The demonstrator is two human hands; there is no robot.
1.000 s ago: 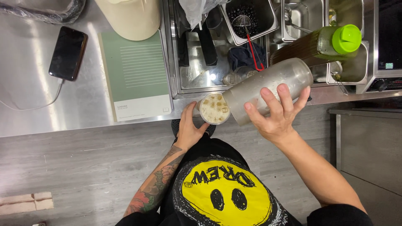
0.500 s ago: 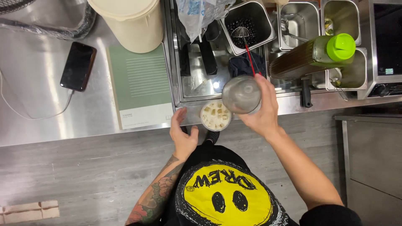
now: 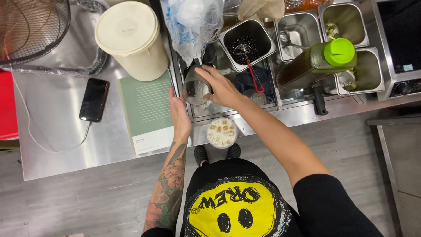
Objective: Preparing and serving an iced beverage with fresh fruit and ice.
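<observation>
Beside our flat, empty left hand lies a pale green booklet, behind it a cream lidded tub. Our right hand grips a metal shaker, tilted, milky residue inside, above the counter edge near an ice-filled cup.

The wire fan guard at upper left is cut off by the frame's top and left edges. The right hand covers part of the metal shaker. A clear plastic bag hides whatever lies beneath it. The appliance at upper right runs out of frame.
</observation>
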